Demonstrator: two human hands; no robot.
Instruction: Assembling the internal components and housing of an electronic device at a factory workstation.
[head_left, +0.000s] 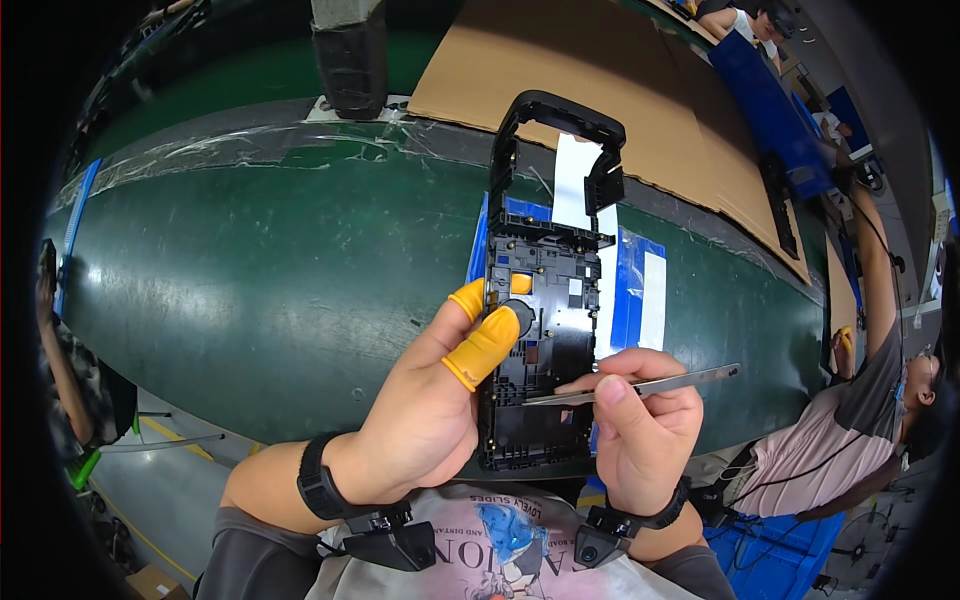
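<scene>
My left hand, with yellow finger cots on its thumb and a finger, grips the left side of a black plastic frame. Its thumb lies over the frame's face, on or beside a dark round part. The frame is long, full of ribs and small slots, with an open loop at its far end. Between the thumb and fingers of my right hand is a pair of metal tweezers, lying across the frame's lower part with the tips pointing left. Whether the tweezers pinch anything is too small to tell.
Beneath the frame, a blue sheet or bag and white paper strips lie on the green tabletop. Brown cardboard covers the far side, beside a dark post. Other people sit at right and left.
</scene>
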